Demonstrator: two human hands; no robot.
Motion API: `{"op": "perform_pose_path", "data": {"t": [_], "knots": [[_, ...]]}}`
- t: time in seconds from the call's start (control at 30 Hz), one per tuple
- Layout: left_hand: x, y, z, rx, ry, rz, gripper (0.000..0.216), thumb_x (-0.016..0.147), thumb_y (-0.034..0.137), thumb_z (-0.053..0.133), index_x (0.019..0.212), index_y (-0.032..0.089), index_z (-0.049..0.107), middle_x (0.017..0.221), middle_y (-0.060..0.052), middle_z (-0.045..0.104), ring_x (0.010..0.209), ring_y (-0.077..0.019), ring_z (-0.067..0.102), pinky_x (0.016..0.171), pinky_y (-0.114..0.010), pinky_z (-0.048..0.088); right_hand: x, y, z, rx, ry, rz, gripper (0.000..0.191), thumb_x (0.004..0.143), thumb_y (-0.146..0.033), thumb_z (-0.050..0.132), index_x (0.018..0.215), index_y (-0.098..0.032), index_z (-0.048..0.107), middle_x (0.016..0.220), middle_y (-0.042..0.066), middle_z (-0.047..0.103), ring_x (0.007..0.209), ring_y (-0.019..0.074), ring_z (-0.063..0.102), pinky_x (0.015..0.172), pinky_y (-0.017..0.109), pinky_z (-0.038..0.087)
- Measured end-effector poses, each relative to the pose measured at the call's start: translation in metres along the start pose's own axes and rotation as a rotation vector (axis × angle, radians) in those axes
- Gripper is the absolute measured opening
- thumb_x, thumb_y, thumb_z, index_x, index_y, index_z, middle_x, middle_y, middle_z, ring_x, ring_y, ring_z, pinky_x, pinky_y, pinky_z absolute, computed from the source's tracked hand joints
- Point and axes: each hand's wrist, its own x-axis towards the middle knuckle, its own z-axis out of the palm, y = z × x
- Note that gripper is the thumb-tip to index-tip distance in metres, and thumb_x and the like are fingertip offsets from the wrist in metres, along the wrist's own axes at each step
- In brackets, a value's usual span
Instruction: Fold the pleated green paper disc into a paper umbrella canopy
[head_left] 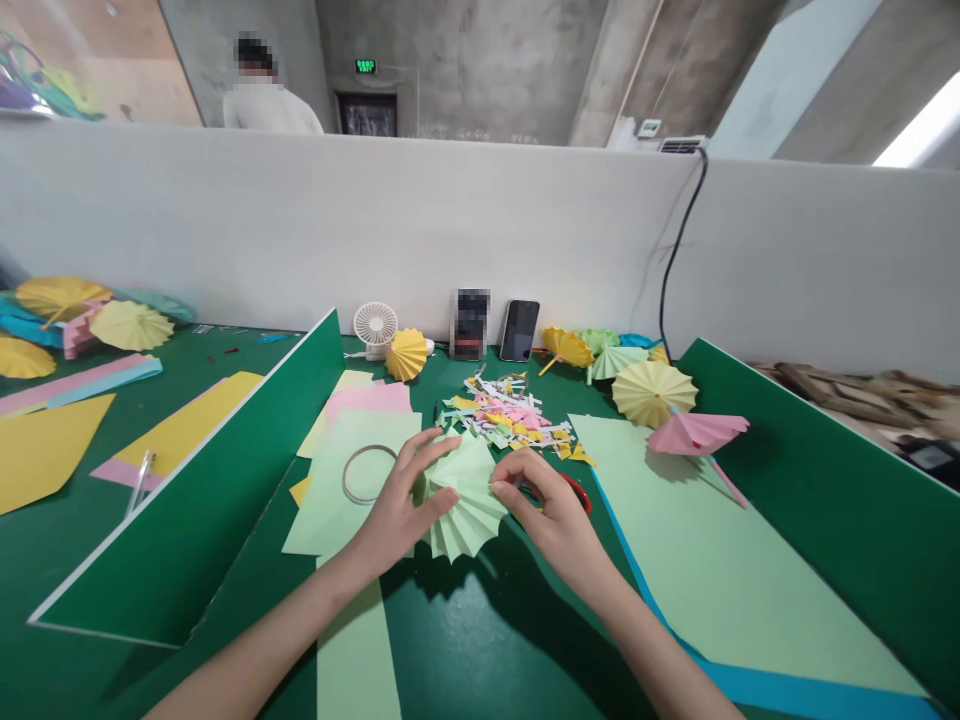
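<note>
A light green pleated paper fan is spread in a partial circle just above the green table. My left hand grips its left side, fingers curled over the folds. My right hand pinches its right edge between thumb and fingers. Under my right hand the red handles of scissors show. A roll of clear tape lies on light green sheets just left of my left hand.
A heap of paper scraps lies behind the fan. Finished paper umbrellas, yellow and pink, stand right. A large green sheet covers the right side. Green dividers flank the space. A small fan and a phone lean at the back wall.
</note>
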Motion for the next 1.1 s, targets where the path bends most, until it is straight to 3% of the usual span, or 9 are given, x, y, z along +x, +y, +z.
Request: {"op": "perform_pose_path", "data": {"t": [0.33,0.57,0.7,0.8,0.87,0.93,1.03,1.1], "knots": [[-0.001,0.002,0.004,0.038,0.031,0.012,0.041,0.082,0.041,0.046,0.121,0.031,0.044,0.13,-0.008,0.04,0.122,-0.0248,0.038,0.088,-0.036,0.045,-0.002,0.001,0.003,0.018,0.058,-0.005,0.012,0.085,-0.022,0.044,0.074,-0.02,0.047,0.076,0.002,0.051,0.071,0.0146,0.049,0.061,0.025,0.04],[-0.001,0.002,0.0,0.196,0.113,0.08,0.04,0.082,0.04,0.046,0.122,0.03,0.045,0.139,-0.006,0.025,0.127,-0.0267,0.028,0.097,-0.044,0.036,0.001,-0.001,-0.004,-0.05,-0.018,-0.029,0.013,0.085,-0.02,0.043,0.074,-0.02,0.049,0.075,0.002,0.05,0.07,0.0147,0.048,0.061,0.026,0.04],[0.0,0.005,-0.004,0.31,0.235,0.212,0.019,0.083,0.03,0.048,0.097,0.024,0.058,0.114,-0.008,0.047,0.108,-0.0218,0.047,0.088,-0.039,0.043,0.003,0.006,-0.008,-0.031,-0.005,0.001,0.01,0.084,-0.02,0.045,0.076,-0.02,0.051,0.076,0.002,0.051,0.071,0.0141,0.048,0.061,0.025,0.04],[0.001,0.005,-0.005,0.306,0.274,0.228,0.014,0.084,0.026,0.045,0.088,0.021,0.058,0.09,-0.005,0.053,0.09,-0.0177,0.053,0.079,-0.035,0.046,0.004,0.011,-0.009,0.002,0.009,0.044,0.01,0.083,-0.022,0.046,0.076,-0.02,0.052,0.077,0.002,0.051,0.07,0.0142,0.048,0.059,0.025,0.039],[0.004,0.003,-0.005,0.246,0.294,0.154,0.015,0.083,0.03,0.046,0.091,0.021,0.056,0.092,-0.006,0.054,0.091,-0.018,0.054,0.08,-0.035,0.046,0.004,0.013,-0.01,0.027,0.025,0.061,0.01,0.083,-0.022,0.046,0.075,-0.02,0.051,0.077,0.002,0.05,0.068,0.014,0.047,0.058,0.025,0.039],[0.006,0.0,-0.006,0.104,0.291,-0.034,0.027,0.083,0.038,0.045,0.105,0.022,0.049,0.107,-0.01,0.052,0.1,-0.0196,0.053,0.079,-0.034,0.047,0.004,0.013,-0.01,0.053,0.056,0.07,0.01,0.083,-0.023,0.046,0.074,-0.02,0.05,0.077,0.002,0.048,0.067,0.0136,0.046,0.057,0.025,0.038],[0.007,-0.004,-0.005,-0.174,0.143,-0.324,0.048,0.085,0.048,0.035,0.126,0.026,0.029,0.127,-0.017,0.04,0.109,-0.0222,0.051,0.07,-0.031,0.051,0.004,0.012,-0.007,0.057,0.101,0.063,0.009,0.083,-0.022,0.047,0.075,-0.02,0.049,0.078,0.002,0.048,0.068,0.0134,0.047,0.057,0.024,0.039],[0.005,-0.003,-0.003,-0.319,0.024,-0.36,0.052,0.085,0.05,0.033,0.131,0.029,0.023,0.13,-0.017,0.039,0.109,-0.0228,0.051,0.067,-0.03,0.051,0.003,0.01,-0.005,0.02,0.094,0.038,0.008,0.083,-0.02,0.047,0.075,-0.02,0.05,0.079,0.002,0.048,0.069,0.0134,0.047,0.058,0.024,0.039]]}}
